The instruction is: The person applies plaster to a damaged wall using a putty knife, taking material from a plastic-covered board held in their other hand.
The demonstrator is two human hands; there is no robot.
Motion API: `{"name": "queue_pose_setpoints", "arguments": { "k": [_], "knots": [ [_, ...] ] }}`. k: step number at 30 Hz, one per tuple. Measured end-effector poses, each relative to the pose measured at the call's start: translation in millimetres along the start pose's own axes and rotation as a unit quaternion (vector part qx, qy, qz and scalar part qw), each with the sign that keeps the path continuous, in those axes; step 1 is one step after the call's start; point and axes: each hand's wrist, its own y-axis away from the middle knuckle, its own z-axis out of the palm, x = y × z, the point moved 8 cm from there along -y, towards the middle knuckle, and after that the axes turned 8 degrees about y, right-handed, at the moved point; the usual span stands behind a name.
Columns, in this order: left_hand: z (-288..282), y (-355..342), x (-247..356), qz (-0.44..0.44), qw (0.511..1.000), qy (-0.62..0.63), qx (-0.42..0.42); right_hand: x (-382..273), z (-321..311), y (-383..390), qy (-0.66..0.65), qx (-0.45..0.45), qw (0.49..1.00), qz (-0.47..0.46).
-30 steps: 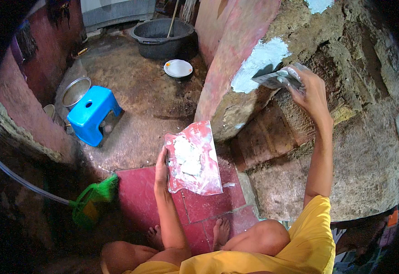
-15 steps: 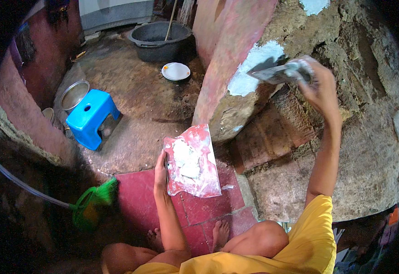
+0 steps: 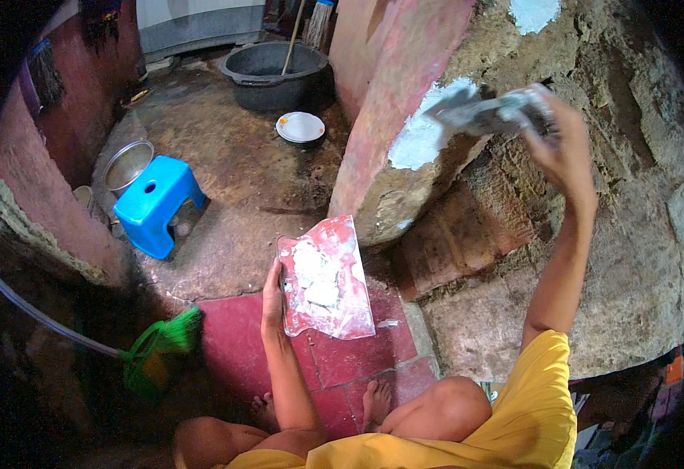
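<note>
My left hand (image 3: 274,295) grips the left edge of a flat red board (image 3: 347,234), its fingers partly hidden beneath it. A heap of white paste (image 3: 316,280) lies on the board, with smears around it. Out to the right, my right hand (image 3: 562,148) is closed around a trowel (image 3: 486,113) caked with pale paste, blurred by motion. The blade is at the right side of a white plaster patch (image 3: 420,133) on the rough wall edge; I cannot tell whether it touches. Another white patch (image 3: 535,12) shows higher on the crumbling wall (image 3: 592,102).
A blue plastic stool (image 3: 154,199) stands at the left beside a metal basin (image 3: 128,165). White plates (image 3: 300,127) lie near a large black tub (image 3: 275,74) with a stick in it. A green broom (image 3: 162,344) is at the lower left. Red tiles (image 3: 232,336) lie underfoot.
My right hand and the trowel have shifted slightly to the right across the wall. The board in my left hand has moved a little to the left.
</note>
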Motion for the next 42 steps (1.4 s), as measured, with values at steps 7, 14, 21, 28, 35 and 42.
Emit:
{"name": "queue_pose_setpoints", "arguments": {
  "k": [7,14,21,28,35,42],
  "knots": [
    [6.5,1.8,3.0,0.009,1.0,0.001,-0.013,-30.1,22.3,-11.6,0.064,-0.023,0.997,-0.04],
    [-6.3,-1.5,2.7,0.013,1.0,-0.001,0.007,0.4,-15.3,-11.9,-0.004,0.028,0.998,0.049],
    [11.4,6.1,3.8,-0.025,1.0,-0.006,0.003,-23.4,15.3,-9.4,0.025,-0.011,0.998,-0.049],
    [0.7,2.3,5.0,-0.001,1.0,-0.016,0.016,-7.9,-18.8,-22.3,-0.005,0.051,0.998,0.028],
    [2.5,7.3,2.2,-0.004,1.0,-0.014,0.023,-28.0,11.7,91.1,-0.315,0.06,0.897,0.306],
    [-0.5,-0.5,-4.6,-0.03,0.998,0.045,-0.009,-137.7,213.4,195.9,-0.693,-0.24,0.563,0.381]
  ]
}}
